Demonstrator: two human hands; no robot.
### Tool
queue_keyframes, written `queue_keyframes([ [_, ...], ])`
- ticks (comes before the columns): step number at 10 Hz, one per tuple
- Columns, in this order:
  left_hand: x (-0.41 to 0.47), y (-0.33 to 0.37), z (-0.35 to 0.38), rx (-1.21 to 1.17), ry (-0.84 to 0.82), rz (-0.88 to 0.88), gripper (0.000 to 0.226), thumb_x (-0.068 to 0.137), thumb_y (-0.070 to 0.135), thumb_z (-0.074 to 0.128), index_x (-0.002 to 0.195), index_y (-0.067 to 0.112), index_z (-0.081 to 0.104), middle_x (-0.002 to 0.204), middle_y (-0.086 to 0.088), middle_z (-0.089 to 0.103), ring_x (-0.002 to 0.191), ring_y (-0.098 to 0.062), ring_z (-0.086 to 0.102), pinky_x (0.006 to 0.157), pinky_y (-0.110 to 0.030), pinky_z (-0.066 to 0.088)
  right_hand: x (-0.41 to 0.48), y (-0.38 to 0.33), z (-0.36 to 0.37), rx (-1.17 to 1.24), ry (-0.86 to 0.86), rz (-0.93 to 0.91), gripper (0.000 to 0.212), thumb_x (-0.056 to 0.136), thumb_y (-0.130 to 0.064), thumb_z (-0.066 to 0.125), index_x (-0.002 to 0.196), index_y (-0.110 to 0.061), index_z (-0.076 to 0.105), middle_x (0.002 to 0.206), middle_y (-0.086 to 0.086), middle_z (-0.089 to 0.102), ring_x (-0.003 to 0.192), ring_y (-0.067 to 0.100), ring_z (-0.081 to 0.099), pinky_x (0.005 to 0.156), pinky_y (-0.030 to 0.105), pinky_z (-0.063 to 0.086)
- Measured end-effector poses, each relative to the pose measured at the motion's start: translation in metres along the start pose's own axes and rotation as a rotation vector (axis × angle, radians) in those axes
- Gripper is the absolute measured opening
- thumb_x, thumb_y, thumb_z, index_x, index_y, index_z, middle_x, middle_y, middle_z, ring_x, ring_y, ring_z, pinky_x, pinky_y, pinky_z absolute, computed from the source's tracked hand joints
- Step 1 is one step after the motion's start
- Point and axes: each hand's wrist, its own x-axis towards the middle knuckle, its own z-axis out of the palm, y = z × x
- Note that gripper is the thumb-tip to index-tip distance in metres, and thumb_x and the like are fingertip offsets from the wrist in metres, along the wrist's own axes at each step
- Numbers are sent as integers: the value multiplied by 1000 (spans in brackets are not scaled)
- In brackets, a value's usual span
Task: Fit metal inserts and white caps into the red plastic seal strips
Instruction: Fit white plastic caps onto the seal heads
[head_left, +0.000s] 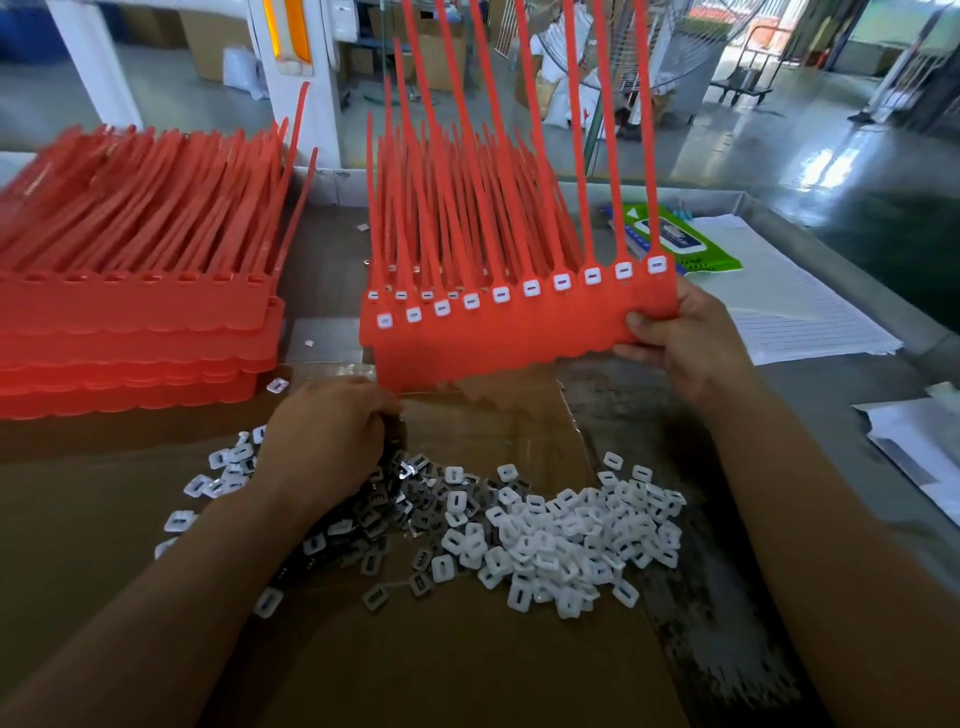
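- My right hand (670, 348) is clamped on the right-hand end of a red seal strip sheet (493, 332), thumb on the near face and fingers behind. The sheet is lifted off the cardboard (467, 665).
- The sheet's base runs left to right and its tails point up and away from me. Every socket along the row I can see carries a white cap, so I judge this sheet finished.
- My left hand (322, 431) is low, knuckles up, with its fingers curled down at the far edge of the metal inserts (384, 514). I cannot tell whether it has one pinched.
- The loose white caps (571, 540) lie just right of the inserts, between my forearms.
- The stack of uncapped strips (130, 322) sits to the left, nearer my left hand. The next sheet would probably come from that side.
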Motion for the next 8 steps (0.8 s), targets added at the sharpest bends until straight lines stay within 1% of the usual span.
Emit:
queue_keyframes([
  [1, 0, 0, -1, -34, 37, 11, 28, 74, -7, 52, 83, 8, 73, 91, -8, 71, 84, -29, 65, 77, -39, 51, 11, 4, 14, 76, 10, 59, 46, 86, 11, 50, 128, -7, 44, 120, 8, 54, 103, 24, 57, 59, 23, 57],
  [2, 0, 0, -2, -35, 38, 12, 27, 75, -3, 50, 82, 10, 73, 90, -6, 71, 83, -27, 65, 77, -40, 51, 25, 9, 25, 93, 14, 119, 46, 87, 12, 47, 129, -7, 43, 116, 7, 53, 101, 23, 55, 53, 21, 56],
  [3, 0, 1, -2, -49, 47, -7, 24, 74, -5, 55, 80, 10, 73, 85, -7, 71, 78, -27, 65, 74, -41, 52, 37, 14, 30, 30, 55, 173, 43, 87, 9, 50, 127, -4, 46, 114, 7, 53, 97, 21, 55, 50, 18, 54],
  [4, 0, 0, -2, -53, 32, -9, 24, 75, -4, 55, 80, 11, 73, 84, -7, 71, 77, -26, 65, 72, -42, 51, 41, 22, 30, -126, 117, 133, 32, 84, 1, 60, 115, 3, 52, 102, 11, 59, 73, 11, 60, 45, 17, 50],
  [5, 0, 1, -2, -58, 20, -12, 26, 76, -4, 52, 78, 13, 73, 82, -5, 71, 76, -25, 64, 73, -40, 51, 39, 27, 23, -585, 191, -21, 35, 78, -23, 72, 106, -6, 59, 93, 4, 60, 70, 9, 56, 63, 23, 42],
  [6, -1, -2, -2, -61, 3, -36, 30, 75, -3, 49, 76, 15, 72, 83, -3, 71, 77, -22, 63, 75, -39, 50, 29, 26, 14, -720, 184, -45, 46, 79, -37, 68, 113, -9, 56, 110, 6, 60, 96, 19, 56, 79, 30, 39],
  [7, 1, -1, -2, -80, -48, -91, 33, 77, -1, 48, 91, 17, 71, 99, -1, 69, 89, -17, 61, 85, -30, 45, 10, 16, 10, -758, 184, -58, 46, 84, -38, 61, 120, -10, 52, 117, 8, 58, 106, 23, 54, 87, 35, 39],
  [8, -1, 4, -8, -156, -48, -197, 34, 81, 0, 50, 102, 18, 68, 111, -1, 66, 82, -9, 56, 70, -5, 35, -18, 10, 3, -730, 219, -153, 38, 84, -35, 62, 115, -14, 55, 92, -4, 57, 90, 15, 53, 79, 27, 37],
])
